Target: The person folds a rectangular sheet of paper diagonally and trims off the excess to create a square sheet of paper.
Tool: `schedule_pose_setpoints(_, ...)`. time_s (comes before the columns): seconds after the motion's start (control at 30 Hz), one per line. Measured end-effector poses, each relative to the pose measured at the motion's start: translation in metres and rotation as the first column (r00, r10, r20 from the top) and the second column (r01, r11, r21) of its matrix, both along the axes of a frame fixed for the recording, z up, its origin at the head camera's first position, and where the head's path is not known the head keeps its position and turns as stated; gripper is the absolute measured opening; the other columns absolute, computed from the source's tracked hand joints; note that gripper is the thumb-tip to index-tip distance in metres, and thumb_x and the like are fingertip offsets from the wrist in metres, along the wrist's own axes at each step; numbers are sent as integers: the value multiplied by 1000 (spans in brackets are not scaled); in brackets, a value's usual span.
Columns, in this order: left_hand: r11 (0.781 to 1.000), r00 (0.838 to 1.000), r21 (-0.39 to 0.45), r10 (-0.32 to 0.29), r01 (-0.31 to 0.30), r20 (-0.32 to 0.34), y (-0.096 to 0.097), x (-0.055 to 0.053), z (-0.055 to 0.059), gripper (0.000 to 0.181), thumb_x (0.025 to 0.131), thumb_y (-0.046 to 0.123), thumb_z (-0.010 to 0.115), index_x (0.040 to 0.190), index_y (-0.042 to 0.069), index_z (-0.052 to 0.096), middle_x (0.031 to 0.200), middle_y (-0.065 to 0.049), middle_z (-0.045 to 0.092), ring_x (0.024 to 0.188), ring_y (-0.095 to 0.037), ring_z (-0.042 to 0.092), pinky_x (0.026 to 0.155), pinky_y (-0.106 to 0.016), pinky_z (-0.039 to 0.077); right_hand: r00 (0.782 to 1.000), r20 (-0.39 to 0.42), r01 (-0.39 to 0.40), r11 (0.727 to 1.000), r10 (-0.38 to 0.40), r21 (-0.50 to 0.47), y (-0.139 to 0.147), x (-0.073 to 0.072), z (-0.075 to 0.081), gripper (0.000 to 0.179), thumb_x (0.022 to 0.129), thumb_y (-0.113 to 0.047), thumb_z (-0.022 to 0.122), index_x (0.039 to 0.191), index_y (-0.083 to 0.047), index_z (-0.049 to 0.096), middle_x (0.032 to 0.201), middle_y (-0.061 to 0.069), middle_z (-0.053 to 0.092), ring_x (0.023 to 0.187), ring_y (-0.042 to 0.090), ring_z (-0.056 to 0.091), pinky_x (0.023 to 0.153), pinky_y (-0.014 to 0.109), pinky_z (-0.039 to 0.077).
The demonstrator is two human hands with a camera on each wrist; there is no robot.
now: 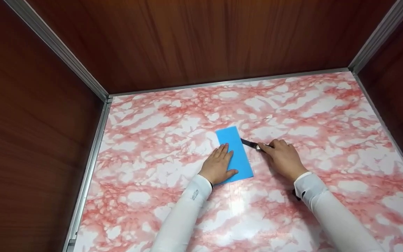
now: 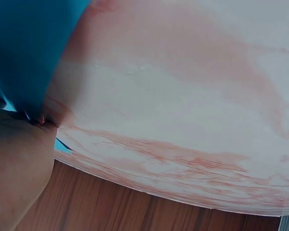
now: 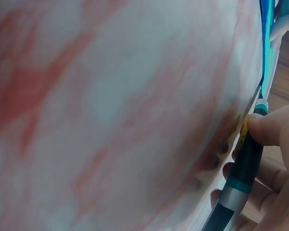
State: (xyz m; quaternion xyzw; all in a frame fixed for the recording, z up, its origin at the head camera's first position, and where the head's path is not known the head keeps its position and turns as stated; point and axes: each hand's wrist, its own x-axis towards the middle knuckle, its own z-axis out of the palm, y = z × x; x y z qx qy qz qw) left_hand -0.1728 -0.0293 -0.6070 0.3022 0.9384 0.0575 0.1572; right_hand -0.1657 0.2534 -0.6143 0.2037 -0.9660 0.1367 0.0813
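Observation:
A blue sheet of paper [image 1: 240,159], which looks folded into a narrow rectangle, lies on the table in the head view. My left hand [image 1: 217,166] rests on its left part, fingers straight and thumb spread towards the lower edge. To the right of the paper, my right hand [image 1: 283,159] grips a knife [image 1: 249,142] by its dark handle, which shows silver and green bands in the right wrist view. The blade's tip meets the paper's right edge, and its end is hidden there. In the left wrist view the paper [image 2: 29,48] looms large above the left hand [image 2: 19,163].
The table [image 1: 159,168] has a red and white marbled top. Dark brown wood panels [image 1: 194,42] stand behind it and at both sides, with metal strips [image 1: 87,154] along the edges. White sleeves cover both forearms.

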Motion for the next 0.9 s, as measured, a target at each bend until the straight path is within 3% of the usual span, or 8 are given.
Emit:
schedule_pose_setpoints(0.67,1000,1000,16,-4,5,-14,-1,-1,1,81,103,59,48,163,8,26,170,-16,10,157,-28,6,125,-40,9,1000,14,-22,999,22,37,-16,-17,-1,41,101,-13,65,142,-18,65,104,15,60,93,37,56,73,53,46)
schedule_pose_setpoints(0.9,1000,1000,3,-1,1,-18,0,1,1,81,103,60,48,163,10,26,170,-15,10,157,-27,5,125,-39,9,1000,18,-11,998,10,58,-16,-17,1,41,101,-11,65,141,-18,66,103,15,59,93,37,56,72,53,46)
